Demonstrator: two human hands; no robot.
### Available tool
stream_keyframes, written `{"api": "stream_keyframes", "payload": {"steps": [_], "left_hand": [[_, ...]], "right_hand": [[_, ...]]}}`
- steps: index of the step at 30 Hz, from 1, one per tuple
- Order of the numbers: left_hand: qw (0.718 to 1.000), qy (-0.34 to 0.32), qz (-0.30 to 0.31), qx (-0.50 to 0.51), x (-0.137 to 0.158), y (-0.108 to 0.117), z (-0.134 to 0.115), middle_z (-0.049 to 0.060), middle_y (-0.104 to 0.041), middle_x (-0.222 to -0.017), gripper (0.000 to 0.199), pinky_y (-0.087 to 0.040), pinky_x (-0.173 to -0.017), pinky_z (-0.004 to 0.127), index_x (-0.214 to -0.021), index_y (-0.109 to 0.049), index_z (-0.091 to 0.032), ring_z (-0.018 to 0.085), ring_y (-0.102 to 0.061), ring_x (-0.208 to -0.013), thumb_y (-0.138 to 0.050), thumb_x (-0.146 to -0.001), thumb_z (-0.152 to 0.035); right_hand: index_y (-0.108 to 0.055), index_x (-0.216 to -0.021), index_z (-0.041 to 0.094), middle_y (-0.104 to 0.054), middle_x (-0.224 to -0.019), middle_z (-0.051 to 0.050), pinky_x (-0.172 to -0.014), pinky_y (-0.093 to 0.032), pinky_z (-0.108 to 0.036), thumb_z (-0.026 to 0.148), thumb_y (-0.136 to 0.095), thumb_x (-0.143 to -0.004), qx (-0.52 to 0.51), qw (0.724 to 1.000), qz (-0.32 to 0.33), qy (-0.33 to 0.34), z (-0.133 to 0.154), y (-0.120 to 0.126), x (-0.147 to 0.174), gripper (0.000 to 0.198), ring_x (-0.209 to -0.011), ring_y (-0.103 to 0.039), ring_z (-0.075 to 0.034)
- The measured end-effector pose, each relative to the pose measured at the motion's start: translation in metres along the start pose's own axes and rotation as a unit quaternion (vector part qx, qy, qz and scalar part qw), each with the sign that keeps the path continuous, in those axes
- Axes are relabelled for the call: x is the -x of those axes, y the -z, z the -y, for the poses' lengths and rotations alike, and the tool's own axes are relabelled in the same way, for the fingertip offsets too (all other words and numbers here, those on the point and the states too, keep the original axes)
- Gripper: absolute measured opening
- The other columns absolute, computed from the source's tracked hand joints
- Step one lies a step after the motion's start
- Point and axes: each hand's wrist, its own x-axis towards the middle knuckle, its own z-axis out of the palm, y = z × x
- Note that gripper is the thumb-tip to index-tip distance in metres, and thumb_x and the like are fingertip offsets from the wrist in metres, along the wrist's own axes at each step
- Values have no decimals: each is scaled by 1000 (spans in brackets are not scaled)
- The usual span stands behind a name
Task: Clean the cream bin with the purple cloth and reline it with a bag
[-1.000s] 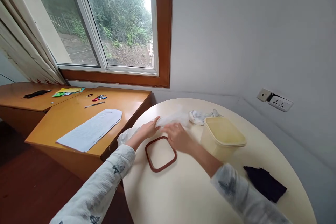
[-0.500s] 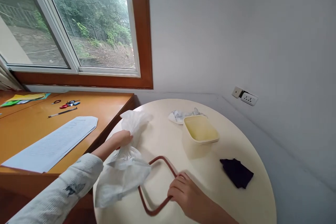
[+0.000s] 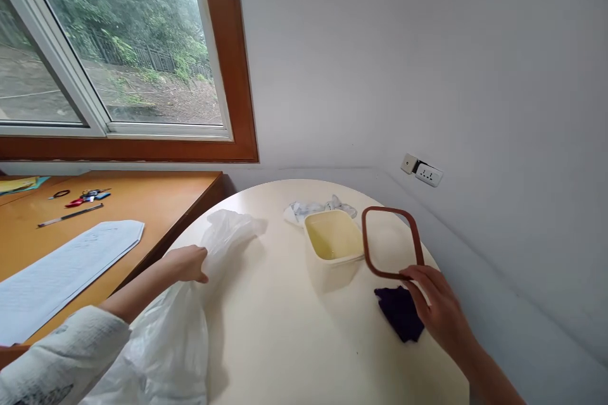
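My left hand (image 3: 187, 264) is closed round the gathered middle of a thin, whitish plastic bag (image 3: 171, 335). Part of the bag spreads toward the near left, and a bunched end lies beyond the fingers. My right hand (image 3: 437, 304) pinches the near corner of a brown-rimmed, rounded-square lid (image 3: 365, 237), held tilted up off the table. Whether its see-through middle has a clear panel, I cannot tell. Just left of the lid stands an uncovered pale yellow tub (image 3: 316, 249). Below the lid lies a dark purple cloth (image 3: 401, 315).
The round cream table (image 3: 280, 329) carries a crumpled white-and-grey piece of cloth or plastic (image 3: 304, 210) behind the tub. At left, a wooden desk (image 3: 156, 196) holds papers (image 3: 71, 272), a pen (image 3: 71, 215) and small items. A wall socket (image 3: 429, 174) is at right.
My right hand has lifted the brown-rimmed lid from beside the bag and carried it right, past the tub. My left hand has drawn the bag left and nearer. The view has turned right.
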Motion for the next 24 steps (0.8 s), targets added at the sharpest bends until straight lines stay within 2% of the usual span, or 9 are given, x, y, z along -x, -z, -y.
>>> {"api": "stream_keyframes", "payload": {"steps": [2,5,7,9,12,15,19,22,24], "left_hand": [[1000,-5,-3,-10,5,11,-13,10,-60,-67,32,-45,-60,41,-59,-56,-18,34,-60,-66,-65,-48,-46],[999,-49,-16,3,15,20,-42,13,-63,-83,55,-45,-63,39,-98,-60,-16,32,-61,-74,-58,-60,-56],[993,-99,-22,61,22,17,-66,13,-63,-94,75,-46,-69,38,-126,-43,-17,31,-60,-84,-56,-65,-57],[977,-149,-24,151,29,7,-92,13,-58,-112,93,-46,-77,37,-140,-17,-24,30,-57,-99,-62,-64,-54],[934,-211,-49,285,34,-16,-129,13,-30,-141,106,-42,-89,42,-140,1,-35,32,-43,-119,-69,-62,-48],[874,-249,-52,413,31,-40,-158,13,-6,-149,115,-33,-100,49,-138,12,-37,33,-23,-132,-73,-61,-44],[797,-279,-48,533,20,-65,-185,13,-1,-150,131,-21,-105,53,-135,24,-37,32,-3,-137,-80,-54,-39],[746,-284,-45,601,12,-76,-197,13,-2,-149,137,-22,-104,55,-131,29,-39,33,-5,-136,-82,-51,-37],[734,-278,-41,619,7,-81,-201,13,-3,-148,138,-21,-104,55,-130,30,-40,34,-9,-136,-82,-51,-36]], "right_hand": [[-55,-100,25,-63,-91,-7,-78,-49,-42,22,-47,-85,15,999,25,-33,-29,-12,3,17,-87,-61,-24],[-55,-97,23,-64,-92,-7,-77,-49,-40,25,-42,-87,26,993,82,-77,-61,-31,8,16,-87,-61,-24],[-55,-95,22,-64,-93,-7,-78,-47,-39,26,-40,-88,32,988,119,-93,-74,-43,11,17,-87,-61,-23],[-56,-93,21,-64,-93,-6,-79,-45,-39,25,-40,-88,33,983,154,-95,-82,-52,12,17,-87,-61,-22],[-57,-90,21,-63,-93,-5,-82,-43,-39,23,-40,-87,24,975,200,-94,-87,-58,10,17,-88,-60,-21],[-57,-88,21,-63,-91,-5,-83,-42,-39,23,-40,-86,7,967,236,-95,-86,-59,8,17,-88,-59,-20],[-59,-89,21,-63,-92,-5,-84,-42,-40,23,-40,-86,-20,957,272,-99,-86,-54,5,19,-88,-59,-20],[-62,-93,22,-64,-96,-6,-86,-42,-42,27,-45,-85,-35,954,286,-86,-87,-46,-1,20,-92,-59,-22],[-61,-103,22,-64,-103,-8,-89,-41,-43,32,-46,-85,-31,959,270,-81,-86,-42,-12,25,-99,-57,-25]]}}
